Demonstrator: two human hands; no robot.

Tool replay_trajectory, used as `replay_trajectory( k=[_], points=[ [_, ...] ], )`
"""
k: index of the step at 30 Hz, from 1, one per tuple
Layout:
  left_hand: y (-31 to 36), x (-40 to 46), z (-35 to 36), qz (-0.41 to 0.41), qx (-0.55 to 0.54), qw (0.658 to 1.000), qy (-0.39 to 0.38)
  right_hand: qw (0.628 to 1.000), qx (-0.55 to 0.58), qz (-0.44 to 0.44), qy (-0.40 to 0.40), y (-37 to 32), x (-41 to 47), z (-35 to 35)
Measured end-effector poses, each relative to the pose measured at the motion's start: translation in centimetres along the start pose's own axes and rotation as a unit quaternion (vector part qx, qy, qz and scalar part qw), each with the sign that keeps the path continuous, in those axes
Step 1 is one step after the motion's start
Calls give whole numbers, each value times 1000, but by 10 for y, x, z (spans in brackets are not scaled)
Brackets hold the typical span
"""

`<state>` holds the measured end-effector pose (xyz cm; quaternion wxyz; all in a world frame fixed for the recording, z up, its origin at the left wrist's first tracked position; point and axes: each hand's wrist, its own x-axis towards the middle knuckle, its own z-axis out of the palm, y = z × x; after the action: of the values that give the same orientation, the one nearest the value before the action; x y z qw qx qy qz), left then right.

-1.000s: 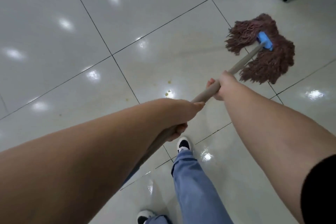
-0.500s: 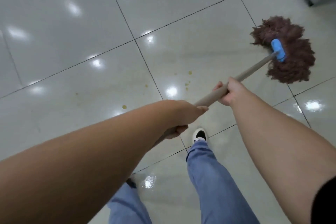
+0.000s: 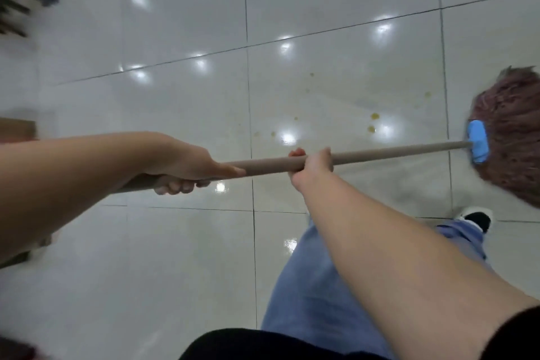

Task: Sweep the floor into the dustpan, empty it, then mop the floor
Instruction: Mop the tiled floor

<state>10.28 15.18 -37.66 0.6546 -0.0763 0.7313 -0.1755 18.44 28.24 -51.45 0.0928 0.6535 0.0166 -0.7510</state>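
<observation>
A mop with a beige handle runs almost level across the view. Its brown string head with a blue clamp lies on the glossy white tiled floor at the right edge, partly cut off. My left hand grips the handle's near end, fingers curled under it. Farther along, my right hand grips the handle too. Small yellow-brown spots dot the tile left of the mop head.
My leg in blue jeans and a black-and-white shoe stand below the handle. Blurred dark furniture sits at the top left. A brownish object shows at the left edge.
The view has swung left and the mop handle now lies nearly horizontal. The mop head has shifted to the right edge, past the yellow spots. Both hands keep their grip.
</observation>
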Motion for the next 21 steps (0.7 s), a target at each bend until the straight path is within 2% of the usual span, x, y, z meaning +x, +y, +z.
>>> replay_trajectory(
  k=[5,12,15,21],
  points=[
    [-7,10,-15,18,9,1000,14,1000,2,-10,7,7,7,14],
    [46,35,-2,52,6,998,38,998,11,-11,55,-46,31,0],
    [106,39,10,90,2,996,21,995,9,-25,95,-103,40,-25],
    [280,18,0,207,-7,978,0,989,24,-107,102,-271,50,-78]
  ],
)
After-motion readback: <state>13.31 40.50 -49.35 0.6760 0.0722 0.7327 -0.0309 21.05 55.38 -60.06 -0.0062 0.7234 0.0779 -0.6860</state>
